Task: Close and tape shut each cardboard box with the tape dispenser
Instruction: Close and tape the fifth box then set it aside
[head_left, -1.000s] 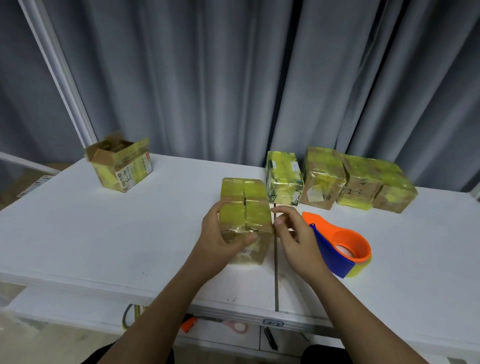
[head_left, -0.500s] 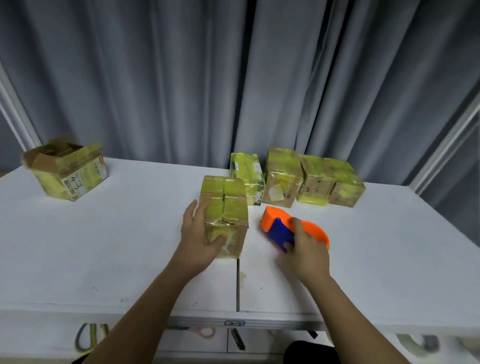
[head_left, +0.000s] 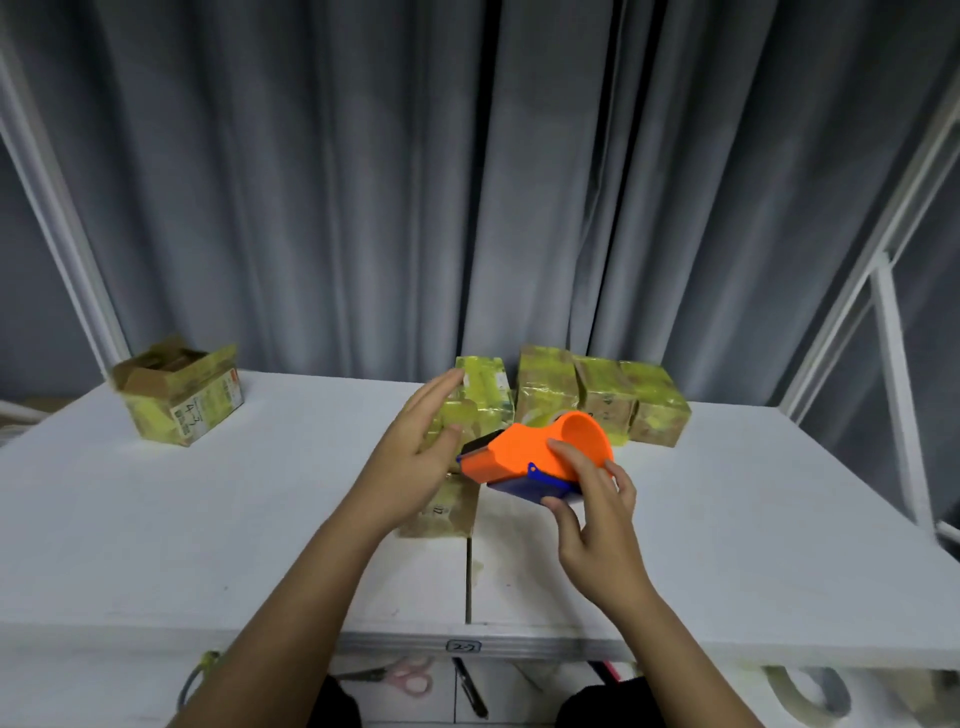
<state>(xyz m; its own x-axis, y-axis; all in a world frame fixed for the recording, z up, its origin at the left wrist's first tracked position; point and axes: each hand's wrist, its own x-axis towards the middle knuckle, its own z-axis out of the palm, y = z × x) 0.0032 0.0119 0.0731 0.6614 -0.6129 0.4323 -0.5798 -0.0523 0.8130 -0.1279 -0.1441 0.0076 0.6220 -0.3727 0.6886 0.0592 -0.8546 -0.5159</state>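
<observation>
half a second ago your right hand (head_left: 597, 525) was closing over the tape dispenser (head_left: 535, 454) where it lay on the table (head_left: 208, 519); now you have it lifted clear of the surface, and your grip is wrapped around its rear, fingers on the orange side and thumb under the blue underside. your left hand (head_left: 415, 457) was clasped against the near box (head_left: 447, 512); now its fingers are straighter and relaxed, spread over the box's top and left side, gripping nothing.

the dispenser hangs just above the box's right edge, touching or almost touching your left thumb; which of the two cannot be told. its long axis runs roughly left to right, tilted a little. the dark cutting end points away from your grip, to the left and toward your left palm. the round orange hub sits up and behind, at your fingertips.

beyond your grip, a taped box (head_left: 485, 387) stands just behind your left hand. a row of three taped boxes (head_left: 602, 395) sits just behind the dispenser, side by side. far to the left of your left hand an open box (head_left: 179, 397) sits well apart, flaps up. under the table's front edge, scissors (head_left: 400, 678) with pink handles and a dark pen (head_left: 470, 693) lie on the shelf below.
</observation>
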